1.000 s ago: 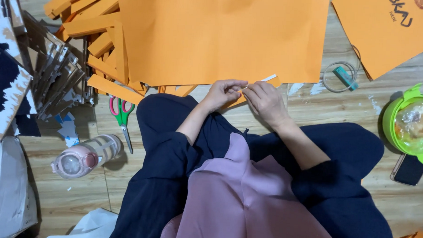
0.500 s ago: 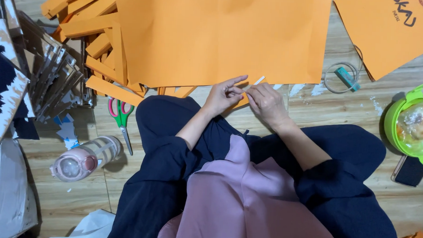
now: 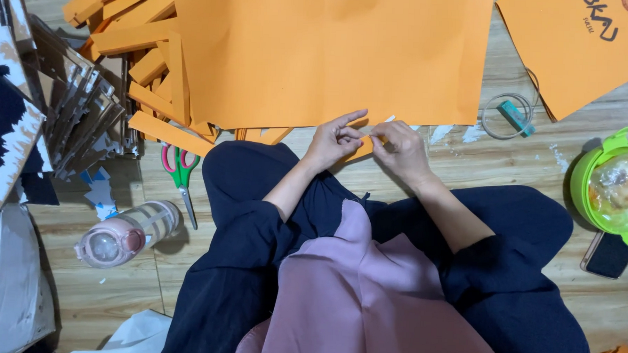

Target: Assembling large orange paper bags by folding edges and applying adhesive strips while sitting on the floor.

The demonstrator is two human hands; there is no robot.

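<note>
Person seated on wooden floor [image 3: 509, 169], both hands meeting at the near edge of a large orange paper sheet [image 3: 332, 59] just past the knees. Left hand [image 3: 335, 141] pinches the sheet edge, index finger stretched out along it, other fingers curled closed on the paper. Right hand [image 3: 398, 146] has fingers closed on a thin white strip [image 3: 387, 120], looks like tape backing, right at the same edge; how much of the strip is freed, cannot tell. Step in hand, judged: peeling or pressing a strip along the sheet's bottom edge. Next move would call for a steady pinch by the left hand while the right pulls along the edge line, not upward, to avoid tearing. Sheet lies flat, long axis running left to right across the view, worked edge facing the person; strip runs roughly along that edge, tilted slightly up to the right. Nearby: scissors [image 3: 180, 170] with red and green handles to the left, pink bottle [image 3: 124, 234] lying on its side, stack of orange folded strips [image 3: 134, 45], tape roll [image 3: 509, 115] to the right, green lidded container [image 3: 609, 190].
</note>
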